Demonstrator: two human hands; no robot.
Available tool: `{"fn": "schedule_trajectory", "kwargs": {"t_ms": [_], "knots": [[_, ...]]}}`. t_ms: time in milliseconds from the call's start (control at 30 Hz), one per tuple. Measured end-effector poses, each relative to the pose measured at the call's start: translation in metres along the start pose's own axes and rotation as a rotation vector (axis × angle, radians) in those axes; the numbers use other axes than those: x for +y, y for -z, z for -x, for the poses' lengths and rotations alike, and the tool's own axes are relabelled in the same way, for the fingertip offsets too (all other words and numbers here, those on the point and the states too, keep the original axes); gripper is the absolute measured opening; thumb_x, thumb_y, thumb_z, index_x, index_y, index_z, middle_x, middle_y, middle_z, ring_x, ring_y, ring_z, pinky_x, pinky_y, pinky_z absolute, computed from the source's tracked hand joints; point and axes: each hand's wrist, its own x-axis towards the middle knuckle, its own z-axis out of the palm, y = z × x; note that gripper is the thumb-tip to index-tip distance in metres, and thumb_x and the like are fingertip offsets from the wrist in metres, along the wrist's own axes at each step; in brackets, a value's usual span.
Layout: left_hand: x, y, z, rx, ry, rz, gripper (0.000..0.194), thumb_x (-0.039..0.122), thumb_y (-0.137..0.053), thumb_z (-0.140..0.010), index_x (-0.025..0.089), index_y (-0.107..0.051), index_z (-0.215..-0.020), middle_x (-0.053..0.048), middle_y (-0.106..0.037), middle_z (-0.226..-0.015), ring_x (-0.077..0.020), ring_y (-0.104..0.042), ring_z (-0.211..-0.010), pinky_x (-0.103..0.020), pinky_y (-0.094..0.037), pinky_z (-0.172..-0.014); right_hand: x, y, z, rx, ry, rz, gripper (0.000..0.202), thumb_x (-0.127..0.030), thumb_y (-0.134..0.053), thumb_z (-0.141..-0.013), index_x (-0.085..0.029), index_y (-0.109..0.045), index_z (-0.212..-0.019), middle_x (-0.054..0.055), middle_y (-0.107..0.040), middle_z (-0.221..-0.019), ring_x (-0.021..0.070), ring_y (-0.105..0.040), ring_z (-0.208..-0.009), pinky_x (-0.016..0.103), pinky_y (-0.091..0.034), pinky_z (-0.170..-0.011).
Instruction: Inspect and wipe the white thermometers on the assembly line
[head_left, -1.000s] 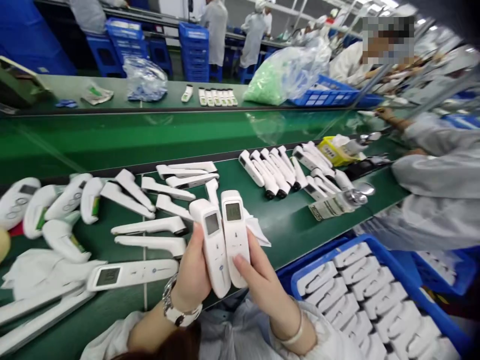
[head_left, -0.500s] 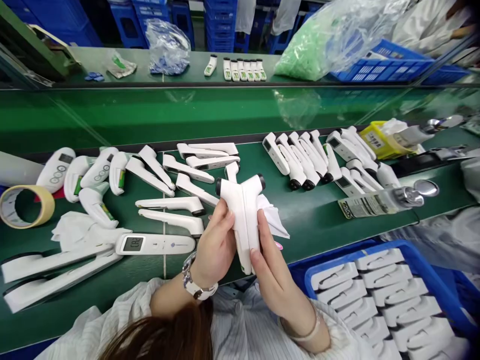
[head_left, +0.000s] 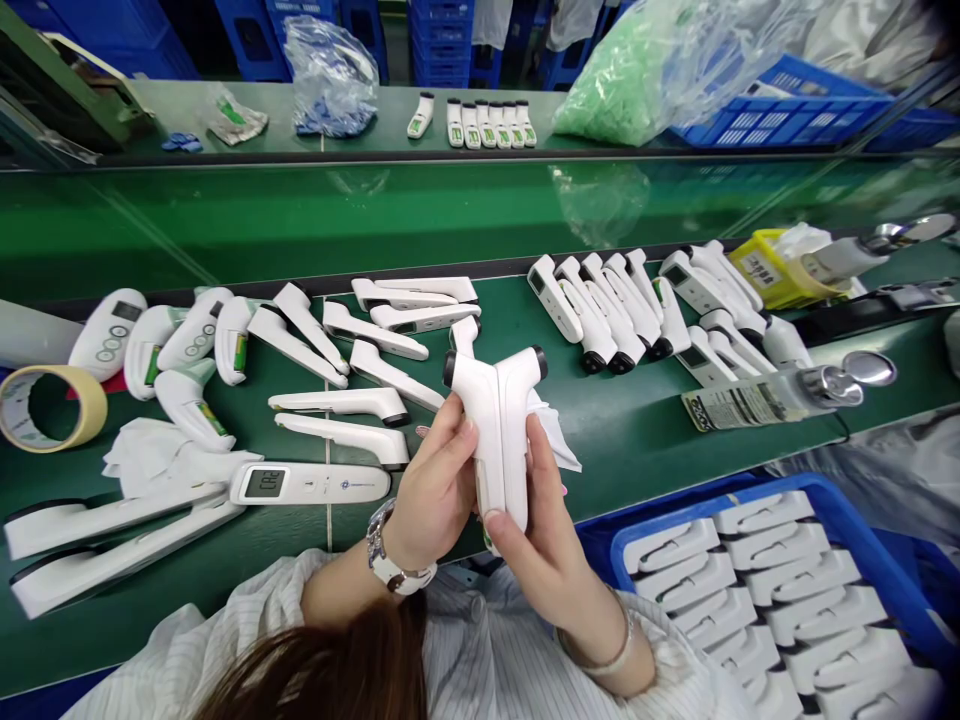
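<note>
Two white infrared thermometers are held upright against each other over the bench's front edge, black-tipped heads facing outward. Around the lower body of the left thermometer (head_left: 478,405) my left hand (head_left: 433,485) is closed. My right hand (head_left: 546,545) grips the right thermometer (head_left: 516,440), its thumb across the lower ends of the pair. A bit of green shows at the bottom of the left one. Behind my right fingers lies a white cloth (head_left: 555,440), partly hidden. Just left of my left hand, a thermometer with a lit display (head_left: 313,484) lies on the bench.
Several more thermometers (head_left: 390,335) lie across the green bench (head_left: 420,560). A tape roll (head_left: 94,405) is at the left. To the right are a pump bottle (head_left: 757,403), a yellow bin (head_left: 769,270) and a blue crate (head_left: 622,560) packed with white thermometers.
The held pair has shifted slightly right and turned a little. My right hand has moved lower around it, with the thumb now over the bottom end.
</note>
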Motion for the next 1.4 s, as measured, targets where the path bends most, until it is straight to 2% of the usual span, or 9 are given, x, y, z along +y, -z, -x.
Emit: {"fn": "schedule_trajectory", "kwargs": {"t_ms": [200,300,400,500,700,900,1067,1300,1400], "knots": [[-0.003,0.004,-0.001,-0.035,0.047,0.007,0.052,0.055,-0.052,-0.079,0.016,-0.06,-0.113,-0.011,-0.063,-0.113,-0.0277,-0.056,-0.109,-0.033,-0.049,-0.087,-0.006,0.011,-0.008,-0.161,0.089,0.093,0.07,-0.031,-0.038,-0.092,-0.027,0.008,-0.145,0.006,-0.021,-0.151,0.024,-0.031,-0.134,0.041,-0.04,-0.103],[0.001,0.004,-0.004,-0.016,0.052,0.09,0.053,0.06,-0.047,-0.08,0.013,-0.066,-0.097,-0.011,-0.068,-0.093,-0.0265,-0.061,-0.096,-0.035,-0.051,-0.083,0.011,0.032,-0.027,-0.074,0.166,0.154,0.044,-0.033,-0.032,-0.095,-0.026,-0.036,-0.137,0.008,-0.061,-0.11,0.0199,-0.06,-0.095,0.034,-0.052,-0.075],[0.005,0.005,-0.007,0.018,0.025,0.144,0.043,0.051,-0.047,-0.084,0.014,-0.067,-0.094,-0.008,-0.068,-0.09,-0.0211,-0.063,-0.089,-0.031,-0.052,-0.08,0.04,0.052,-0.051,0.138,0.11,0.474,0.032,-0.033,-0.046,-0.089,-0.021,-0.057,-0.116,0.008,-0.059,-0.097,0.021,-0.058,-0.088,0.034,-0.049,-0.069],[0.006,0.008,-0.008,-0.014,0.094,0.125,0.049,0.054,-0.045,-0.084,0.012,-0.068,-0.096,-0.01,-0.068,-0.09,-0.0167,-0.064,-0.076,-0.022,-0.053,-0.063,0.054,0.065,-0.067,0.042,0.096,0.715,0.028,-0.027,-0.055,-0.083,-0.017,-0.063,-0.108,0.009,-0.057,-0.09,0.0203,-0.057,-0.078,0.034,-0.047,-0.065],[0.001,0.011,-0.009,-0.045,0.144,0.088,0.052,0.055,-0.044,-0.084,0.011,-0.067,-0.099,-0.01,-0.067,-0.086,-0.0134,-0.06,-0.064,-0.022,-0.05,-0.058,-0.004,0.065,-0.076,0.421,0.418,0.542,0.024,-0.018,-0.052,-0.085,-0.023,-0.063,-0.106,0.005,-0.057,-0.088,0.0156,-0.055,-0.074,0.029,-0.045,-0.061],[0.005,0.011,-0.009,0.042,0.061,0.102,0.04,0.049,-0.05,-0.083,0.015,-0.068,-0.095,-0.006,-0.066,-0.082,-0.0136,-0.058,-0.065,-0.023,-0.049,-0.061,-0.03,0.028,-0.053,-0.251,0.683,0.606,0.029,-0.015,-0.043,-0.088,-0.017,-0.061,-0.111,0.006,-0.057,-0.079,0.0149,-0.052,-0.068,0.026,-0.046,-0.056],[0.014,0.011,-0.008,-0.121,0.016,0.112,0.052,0.054,-0.044,-0.084,0.01,-0.067,-0.098,-0.01,-0.064,-0.091,-0.013,-0.056,-0.071,-0.02,-0.048,-0.063,-0.03,0.05,-0.013,-0.85,0.483,0.394,0.028,-0.015,-0.043,-0.087,-0.018,-0.061,-0.109,0.005,-0.059,-0.086,0.0128,-0.056,-0.069,0.024,-0.048,-0.062],[0.009,0.012,-0.007,-0.155,0.096,0.173,0.051,0.053,-0.045,-0.084,0.009,-0.068,-0.099,-0.01,-0.066,-0.087,-0.0141,-0.059,-0.074,-0.021,-0.05,-0.066,-0.032,0.074,-0.028,0.1,0.466,0.318,0.048,-0.001,-0.053,-0.077,-0.025,-0.058,-0.118,0.004,-0.054,-0.086,0.0138,-0.053,-0.073,0.026,-0.045,-0.059],[0.006,0.011,-0.006,-0.105,0.081,0.144,0.044,0.051,-0.054,-0.08,0.013,-0.066,-0.1,-0.008,-0.067,-0.084,-0.0163,-0.061,-0.073,-0.024,-0.051,-0.062,-0.029,0.055,-0.048,0.267,0.524,0.436,0.051,-0.002,-0.054,-0.078,-0.028,-0.056,-0.121,0.004,-0.053,-0.087,0.0139,-0.052,-0.072,0.026,-0.045,-0.059]]}}
